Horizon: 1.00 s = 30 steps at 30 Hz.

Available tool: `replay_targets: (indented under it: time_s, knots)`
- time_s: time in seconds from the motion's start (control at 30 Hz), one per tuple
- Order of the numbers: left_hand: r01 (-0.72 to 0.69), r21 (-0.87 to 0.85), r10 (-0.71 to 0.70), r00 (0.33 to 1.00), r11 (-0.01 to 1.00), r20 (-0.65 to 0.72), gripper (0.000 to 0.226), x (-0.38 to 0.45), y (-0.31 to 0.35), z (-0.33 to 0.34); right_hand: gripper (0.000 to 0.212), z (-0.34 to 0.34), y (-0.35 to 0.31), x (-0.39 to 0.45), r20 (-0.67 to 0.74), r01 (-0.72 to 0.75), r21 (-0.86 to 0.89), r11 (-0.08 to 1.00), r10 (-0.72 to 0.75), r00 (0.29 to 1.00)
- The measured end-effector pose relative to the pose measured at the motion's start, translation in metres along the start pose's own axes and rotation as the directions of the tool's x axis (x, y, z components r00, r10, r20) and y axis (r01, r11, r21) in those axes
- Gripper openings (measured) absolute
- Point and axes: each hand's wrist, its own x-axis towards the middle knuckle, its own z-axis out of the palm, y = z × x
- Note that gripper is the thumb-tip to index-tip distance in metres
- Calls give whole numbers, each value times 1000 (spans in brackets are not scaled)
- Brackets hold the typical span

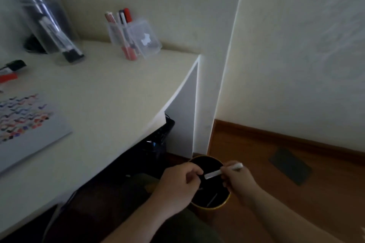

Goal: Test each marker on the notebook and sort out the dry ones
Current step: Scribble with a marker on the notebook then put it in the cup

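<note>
Both hands hover over a round dark bin with a yellow rim (pixel 221 204) on the floor beside the desk. My right hand (pixel 238 180) grips a white marker (pixel 214 174) that lies across the bin's mouth. My left hand (pixel 177 184) has its fingers curled at the marker's dark left end; whether it holds the cap or the tip is not clear. The notebook (pixel 25 124), covered with several rows of coloured test strokes, lies on the desk at the left. A clear holder (pixel 134 39) at the back of the desk has markers standing in it.
A clear jar (pixel 49 25) with dark markers stands at the desk's back left. A black marker (pixel 14 65) and a red marker (pixel 7 78) lie at the left edge. The white desk (pixel 110 92) ends at a corner near the wall. Wooden floor (pixel 276 163) with a dark plate lies right.
</note>
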Motion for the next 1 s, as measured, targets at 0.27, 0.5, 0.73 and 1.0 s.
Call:
replay_targets:
  time_s: [0.27,0.5,0.73,1.0]
  knots:
    - [129,4,-129,991,992,29,18,48,-29,38,33,22,115,62,62,-445,75,892,442,895]
    - [122,-20,-119,989,992,84,18,59,-25,44,14,13,117,63,50,-455,-68,888,459,887]
    - [-21,-62,22,999,998,29,18,44,17,12,18,6,54,53,62,-360,16,933,358,932]
    - [-346,-56,321,911,937,-260,18,-46,88,-116,8,64,-158,-59,246,381,128,916,-402,882]
